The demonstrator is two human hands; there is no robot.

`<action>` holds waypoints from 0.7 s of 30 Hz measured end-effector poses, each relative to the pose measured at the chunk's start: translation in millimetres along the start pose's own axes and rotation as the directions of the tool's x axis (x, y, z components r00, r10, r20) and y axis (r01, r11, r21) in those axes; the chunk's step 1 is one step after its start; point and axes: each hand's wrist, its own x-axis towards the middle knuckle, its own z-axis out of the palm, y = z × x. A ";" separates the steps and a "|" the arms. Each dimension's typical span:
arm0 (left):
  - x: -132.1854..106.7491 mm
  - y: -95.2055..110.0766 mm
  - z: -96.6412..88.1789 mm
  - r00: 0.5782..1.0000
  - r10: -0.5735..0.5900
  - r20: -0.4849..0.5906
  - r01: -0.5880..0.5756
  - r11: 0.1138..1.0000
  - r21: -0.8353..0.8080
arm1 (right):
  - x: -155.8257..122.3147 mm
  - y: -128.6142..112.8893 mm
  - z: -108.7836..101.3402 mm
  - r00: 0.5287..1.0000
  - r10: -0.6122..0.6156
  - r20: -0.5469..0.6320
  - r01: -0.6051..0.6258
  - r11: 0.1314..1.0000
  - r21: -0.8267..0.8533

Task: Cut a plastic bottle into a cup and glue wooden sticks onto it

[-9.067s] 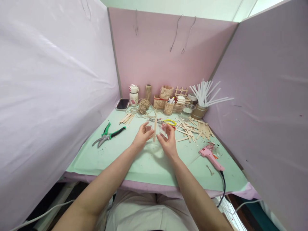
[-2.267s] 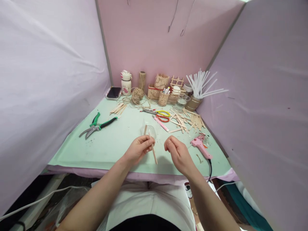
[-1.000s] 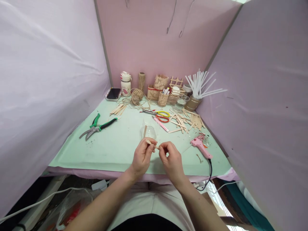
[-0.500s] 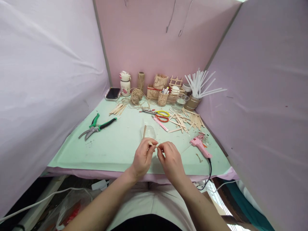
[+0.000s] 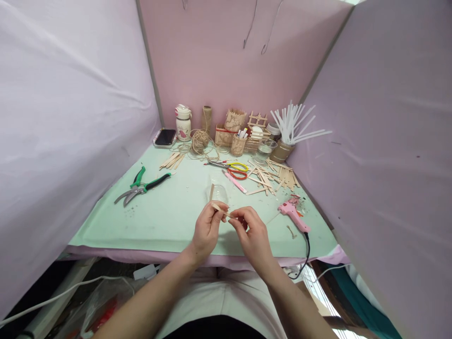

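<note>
My left hand (image 5: 206, 230) is closed on a flat wooden craft stick (image 5: 219, 209), held just above the near part of the green table mat (image 5: 165, 216). My right hand (image 5: 252, 233) pinches the stick's right end with thumb and forefinger. Both hands meet in front of a clear glass cup (image 5: 219, 192) that has a wooden stick standing against its left side.
Green-handled pliers (image 5: 141, 184) lie at left. A pink glue gun (image 5: 292, 213) with black cord rests at right. Loose sticks (image 5: 273, 178), scissors (image 5: 231, 165), a pink cutter (image 5: 236, 182), twine (image 5: 199, 140), a phone (image 5: 165, 137) and several jars line the back.
Earlier both hands held the glass cup; it now stands on the mat. My right hand closed in on the stick in my left hand, and now pinches its end.
</note>
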 end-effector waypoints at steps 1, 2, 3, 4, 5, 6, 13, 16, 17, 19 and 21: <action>-0.3 -0.1 0.4 1.000 -0.007 0.009 0.007 1.000 -0.004 | 0.5 0.2 0.4 1.000 -0.018 -0.009 0.018 1.000 -0.013; -0.7 -0.3 0.8 1.000 -0.014 0.018 0.014 1.000 -0.006 | 1.1 0.5 0.7 0.999 -0.032 -0.018 0.032 0.999 -0.021; -1.1 -0.4 1.1 0.999 -0.022 0.027 0.022 1.000 -0.006 | 1.8 1.0 0.8 0.999 -0.043 -0.019 0.042 0.999 -0.028; -1.5 -0.4 1.3 0.999 -0.031 0.036 0.031 1.000 -0.003 | 2.4 1.7 0.8 0.999 -0.047 -0.011 0.046 0.998 -0.032; -1.8 -0.4 1.3 0.998 -0.042 0.047 0.042 0.999 0.002 | 2.9 2.6 0.7 0.999 -0.044 0.006 0.045 0.998 -0.036; -1.9 -0.3 1.1 0.997 -0.053 0.059 0.052 0.999 0.010 | 3.2 3.6 0.6 0.999 -0.035 0.032 0.036 0.999 -0.038; 0.4 -1.0 -4.2 0.975 -0.118 0.188 0.113 0.993 0.035 | 4.0 3.4 -8.1 0.983 0.066 0.171 -0.068 0.998 0.005; 2.1 0.8 -7.0 0.954 -0.106 0.282 0.097 0.994 0.048 | 10.6 -2.8 -18.6 0.997 0.045 0.060 -0.049 0.996 0.068; 2.6 2.1 -7.4 0.943 -0.091 0.319 0.079 0.996 0.052 | 13.3 -4.9 -21.8 0.999 0.020 0.028 -0.023 0.996 0.085; 3.1 5.1 -7.4 0.917 -0.053 0.396 0.035 0.998 0.054 | 17.9 -7.9 -26.2 0.999 -0.019 0.035 0.015 0.992 0.126; 2.9 7.9 -6.6 0.894 -0.034 0.447 0.007 0.998 0.061 | 20.3 -9.6 -27.9 0.994 -0.018 0.112 -0.002 0.984 0.177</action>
